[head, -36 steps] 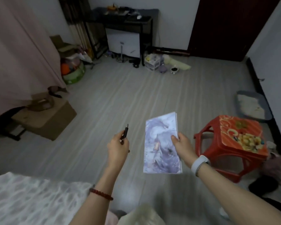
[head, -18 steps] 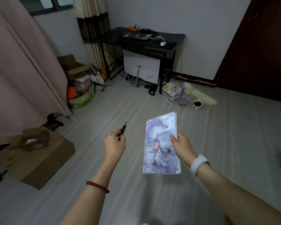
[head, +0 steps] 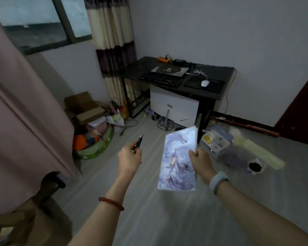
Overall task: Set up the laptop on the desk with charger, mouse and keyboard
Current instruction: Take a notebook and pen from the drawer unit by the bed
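A black desk (head: pixel 135 72) stands against the far wall. On it lie a closed laptop (head: pixel 171 70), a black keyboard (head: pixel 160 80) in front of it, a white mouse (head: pixel 205 83) on a dark mat (head: pixel 215 84), and a dark charger brick (head: pixel 180 62) beside an orange power strip (head: pixel 163 59). My left hand (head: pixel 130 158) grips a black pen (head: pixel 138 143). My right hand (head: pixel 200 159) holds a purple-white notebook (head: pixel 178 160) by its right edge. Both hands are out in front of me, well short of the desk.
A white cabinet (head: pixel 174 105) sits under the desk with cables on the floor. Open cardboard boxes (head: pixel 84 108) and a green tub (head: pixel 96 148) stand at left by a pink curtain (head: pixel 25 112). A clear plastic box (head: pixel 214 142) and a small pot (head: pixel 255 166) lie right.
The view has lifted and swung left towards the desk, which is now closer; the red stool has left the frame. Both hands keep the pen and notebook as before.
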The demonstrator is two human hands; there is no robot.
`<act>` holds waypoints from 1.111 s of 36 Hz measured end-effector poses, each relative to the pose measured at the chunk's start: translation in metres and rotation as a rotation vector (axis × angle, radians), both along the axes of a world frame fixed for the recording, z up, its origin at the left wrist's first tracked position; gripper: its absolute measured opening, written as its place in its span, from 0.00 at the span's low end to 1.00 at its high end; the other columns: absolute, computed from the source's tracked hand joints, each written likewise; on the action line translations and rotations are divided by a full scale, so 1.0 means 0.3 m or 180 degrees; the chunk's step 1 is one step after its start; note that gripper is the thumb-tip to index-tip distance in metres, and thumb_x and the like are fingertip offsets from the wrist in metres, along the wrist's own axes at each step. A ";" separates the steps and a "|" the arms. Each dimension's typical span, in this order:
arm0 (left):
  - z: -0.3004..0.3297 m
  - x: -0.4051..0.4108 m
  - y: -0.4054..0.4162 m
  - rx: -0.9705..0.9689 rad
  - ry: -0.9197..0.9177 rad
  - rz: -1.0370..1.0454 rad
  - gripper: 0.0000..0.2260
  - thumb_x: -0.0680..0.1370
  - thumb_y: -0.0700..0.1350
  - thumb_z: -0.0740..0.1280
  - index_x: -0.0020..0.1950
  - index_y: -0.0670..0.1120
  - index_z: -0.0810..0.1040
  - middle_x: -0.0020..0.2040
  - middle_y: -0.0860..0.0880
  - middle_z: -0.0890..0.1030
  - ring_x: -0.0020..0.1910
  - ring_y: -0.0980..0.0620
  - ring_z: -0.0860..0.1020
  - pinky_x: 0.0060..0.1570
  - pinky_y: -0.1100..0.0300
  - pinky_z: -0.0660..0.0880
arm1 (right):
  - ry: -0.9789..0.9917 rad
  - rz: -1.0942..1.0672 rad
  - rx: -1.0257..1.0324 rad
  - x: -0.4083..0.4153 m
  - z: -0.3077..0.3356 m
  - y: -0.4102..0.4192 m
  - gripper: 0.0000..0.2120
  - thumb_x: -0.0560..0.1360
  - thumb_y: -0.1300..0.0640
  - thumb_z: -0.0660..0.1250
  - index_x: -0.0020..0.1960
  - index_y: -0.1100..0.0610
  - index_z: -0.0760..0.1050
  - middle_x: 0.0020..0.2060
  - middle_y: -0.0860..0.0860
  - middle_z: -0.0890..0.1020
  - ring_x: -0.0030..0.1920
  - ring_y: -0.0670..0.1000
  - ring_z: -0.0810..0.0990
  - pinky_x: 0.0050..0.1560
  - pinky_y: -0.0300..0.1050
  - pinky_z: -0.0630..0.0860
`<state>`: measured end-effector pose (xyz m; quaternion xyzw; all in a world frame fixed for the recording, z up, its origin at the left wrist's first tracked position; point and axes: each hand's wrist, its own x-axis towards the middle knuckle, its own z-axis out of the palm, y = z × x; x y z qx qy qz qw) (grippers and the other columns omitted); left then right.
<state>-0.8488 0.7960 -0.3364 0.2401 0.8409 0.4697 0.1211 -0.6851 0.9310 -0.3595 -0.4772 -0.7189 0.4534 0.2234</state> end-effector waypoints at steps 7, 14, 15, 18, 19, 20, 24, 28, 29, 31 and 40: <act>0.040 -0.512 0.338 0.0061 0.0166 0.0248 0.15 0.77 0.38 0.61 0.63 0.44 0.74 0.37 0.49 0.77 0.32 0.51 0.78 0.39 0.50 0.80 | 0.0077 0.0204 -0.0101 -0.549 0.021 0.386 0.09 0.78 0.58 0.58 0.47 0.64 0.72 0.42 0.57 0.76 0.39 0.53 0.73 0.38 0.42 0.65; -0.001 -1.110 0.697 0.0133 0.0272 0.0207 0.14 0.77 0.40 0.61 0.62 0.45 0.74 0.47 0.46 0.81 0.36 0.49 0.80 0.39 0.51 0.80 | 0.0172 0.0235 -0.0104 -1.153 -0.024 0.762 0.07 0.78 0.59 0.58 0.44 0.61 0.69 0.41 0.55 0.75 0.43 0.53 0.73 0.44 0.43 0.66; 0.000 -1.161 0.726 0.0108 0.0251 0.0187 0.14 0.77 0.40 0.61 0.62 0.45 0.75 0.47 0.44 0.82 0.37 0.49 0.80 0.37 0.54 0.79 | 0.0159 0.0211 -0.0100 -1.202 -0.015 0.790 0.07 0.78 0.59 0.58 0.42 0.61 0.68 0.39 0.54 0.74 0.42 0.53 0.72 0.43 0.42 0.65; 0.005 -1.434 0.870 0.0091 0.0239 0.0180 0.14 0.77 0.39 0.61 0.62 0.44 0.75 0.49 0.44 0.81 0.38 0.52 0.78 0.32 0.63 0.72 | 0.0170 0.0170 -0.0128 -1.463 -0.003 0.944 0.13 0.77 0.60 0.58 0.34 0.59 0.65 0.31 0.50 0.70 0.36 0.52 0.69 0.35 0.42 0.58; 0.016 -1.502 0.907 0.0078 0.0240 0.0198 0.14 0.77 0.39 0.61 0.61 0.44 0.75 0.49 0.45 0.81 0.36 0.55 0.77 0.31 0.65 0.71 | 0.0108 0.0161 -0.0123 -1.524 0.007 0.981 0.14 0.77 0.61 0.58 0.33 0.59 0.64 0.30 0.50 0.68 0.34 0.52 0.68 0.34 0.45 0.56; 0.027 -1.588 0.962 0.0075 0.0240 0.0202 0.14 0.77 0.39 0.61 0.61 0.44 0.76 0.49 0.46 0.81 0.35 0.57 0.77 0.30 0.67 0.70 | 0.0080 0.0160 -0.0133 -1.601 0.016 1.034 0.13 0.77 0.60 0.58 0.34 0.61 0.64 0.30 0.52 0.68 0.34 0.53 0.68 0.34 0.45 0.57; 0.045 -1.848 1.165 0.0017 0.0230 0.0133 0.12 0.76 0.40 0.61 0.59 0.45 0.77 0.44 0.48 0.81 0.32 0.55 0.76 0.29 0.66 0.71 | 0.0046 0.0126 -0.0174 -1.844 0.016 1.227 0.12 0.77 0.58 0.58 0.36 0.61 0.64 0.32 0.56 0.70 0.34 0.54 0.68 0.34 0.45 0.61; 0.019 -2.083 1.403 0.0052 0.0176 0.0067 0.09 0.76 0.38 0.62 0.53 0.45 0.79 0.36 0.53 0.78 0.34 0.49 0.77 0.37 0.51 0.77 | 0.0072 0.0084 -0.0287 -2.109 -0.027 1.446 0.12 0.77 0.57 0.58 0.36 0.59 0.66 0.31 0.53 0.71 0.32 0.52 0.69 0.31 0.44 0.62; 0.003 -2.141 1.460 0.0061 0.0166 0.0049 0.09 0.76 0.38 0.62 0.53 0.45 0.79 0.35 0.53 0.77 0.34 0.48 0.78 0.38 0.50 0.77 | 0.0124 0.0079 -0.0340 -2.175 -0.042 1.499 0.11 0.77 0.57 0.58 0.38 0.61 0.68 0.32 0.53 0.72 0.33 0.53 0.70 0.31 0.43 0.63; -0.034 -2.259 1.571 0.0019 0.0160 0.0033 0.11 0.76 0.38 0.61 0.56 0.44 0.78 0.38 0.50 0.80 0.37 0.47 0.78 0.40 0.53 0.76 | 0.0216 0.0046 -0.0431 -2.301 -0.071 1.601 0.11 0.77 0.57 0.58 0.42 0.63 0.70 0.33 0.54 0.72 0.33 0.53 0.70 0.31 0.44 0.63; -0.085 -2.792 2.061 -0.0097 -0.0066 0.0140 0.13 0.76 0.38 0.62 0.58 0.46 0.77 0.36 0.53 0.80 0.32 0.50 0.80 0.35 0.55 0.79 | 0.0413 0.0052 -0.0894 -2.881 -0.118 2.086 0.11 0.77 0.60 0.57 0.36 0.55 0.66 0.33 0.50 0.71 0.33 0.48 0.70 0.34 0.42 0.66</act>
